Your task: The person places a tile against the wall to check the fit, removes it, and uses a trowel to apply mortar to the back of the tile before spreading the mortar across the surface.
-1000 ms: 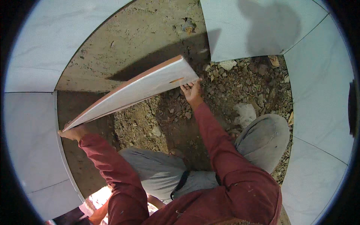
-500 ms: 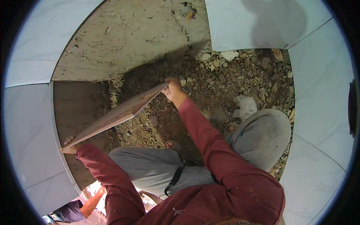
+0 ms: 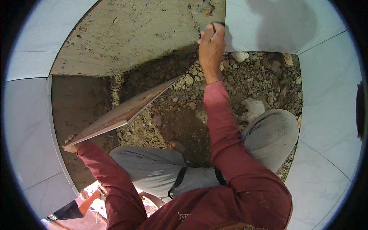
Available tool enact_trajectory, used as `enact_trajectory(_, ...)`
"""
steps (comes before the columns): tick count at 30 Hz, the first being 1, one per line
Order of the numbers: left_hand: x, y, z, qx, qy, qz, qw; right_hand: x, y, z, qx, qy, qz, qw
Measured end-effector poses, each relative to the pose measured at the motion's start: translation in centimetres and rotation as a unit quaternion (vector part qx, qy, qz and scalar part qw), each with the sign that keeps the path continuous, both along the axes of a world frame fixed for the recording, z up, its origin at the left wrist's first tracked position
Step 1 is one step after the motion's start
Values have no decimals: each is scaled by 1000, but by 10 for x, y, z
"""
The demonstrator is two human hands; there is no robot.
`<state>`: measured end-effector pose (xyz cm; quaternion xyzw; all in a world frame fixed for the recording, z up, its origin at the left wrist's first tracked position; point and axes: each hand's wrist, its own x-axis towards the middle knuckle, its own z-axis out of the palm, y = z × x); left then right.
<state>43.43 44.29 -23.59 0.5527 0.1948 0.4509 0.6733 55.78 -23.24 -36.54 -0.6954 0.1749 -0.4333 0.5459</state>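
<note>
Left hand [image 3: 71, 144] at near left, fingers clasped on one end of a tile [image 3: 119, 116], tile slanting toward the far middle, right hand [image 3: 211, 49] beyond, fingers curled, hold unclear, beside a wall tile [image 3: 237, 27]

- A building site is showing here: a room with its wall tiling unfinished.
- Pale, marbled tiles [image 3: 326, 107] are lining much of the walls.
- Rough cement [image 3: 130, 34] is lying bare between them, and what looks like a pipe fitting [image 3: 206, 7] is sticking out of it.
- Stones and rubble [image 3: 274, 82] are covering the floor.
</note>
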Motion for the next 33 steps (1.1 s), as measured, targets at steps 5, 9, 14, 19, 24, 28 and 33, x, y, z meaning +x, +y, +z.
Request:
enact_trajectory(5, 15, 2, -11, 11, -12, 15, 1000, -8, -14, 53, -161, 118, -28, 979)
enact_trajectory(9, 6, 6, -8, -5, -31, -14, 999, -12, -23, 77, -226, 115, -7, 967)
enact_trajectory(14, 18, -10, -3, -49, -53, -21, 997, -5, -38, 75, -275, 142, -30, 950)
enact_trajectory(19, 25, 5, -7, -17, -53, -32, 998, -4, -42, 78, -254, 132, -30, 958)
enact_trajectory(24, 38, -60, -2, 2, -50, 20, 999, -11, -36, 82, -254, 41, -30, 966)
enact_trajectory(28, 27, 17, -7, 34, -45, 0, 998, -6, -33, 74, -170, 95, 10, 981)
enact_trajectory(33, 26, 20, -29, -25, -81, -42, 995, -27, -46, 69, 55, 102, 126, 985)
